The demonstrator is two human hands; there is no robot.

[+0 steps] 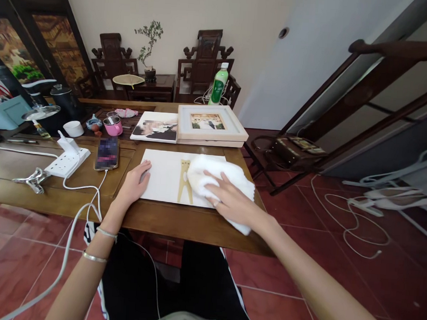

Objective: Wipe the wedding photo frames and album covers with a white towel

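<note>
A white rectangular board lies flat on the table in front of me, a gold-coloured folding easel stand on its upper face. Against the board's left edge rests my left hand, its thumb apart from its fingers and nothing grasped. My right hand is closed on a fluffy white cloth that is pressed onto the board's right part. The cloth covers that end of the board and hangs over its near right corner.
Behind the board lie a photo panel and a pale picture frame. A green bottle stands beyond them. To the left are a charging phone, a power strip, a pink cup and trailing cables.
</note>
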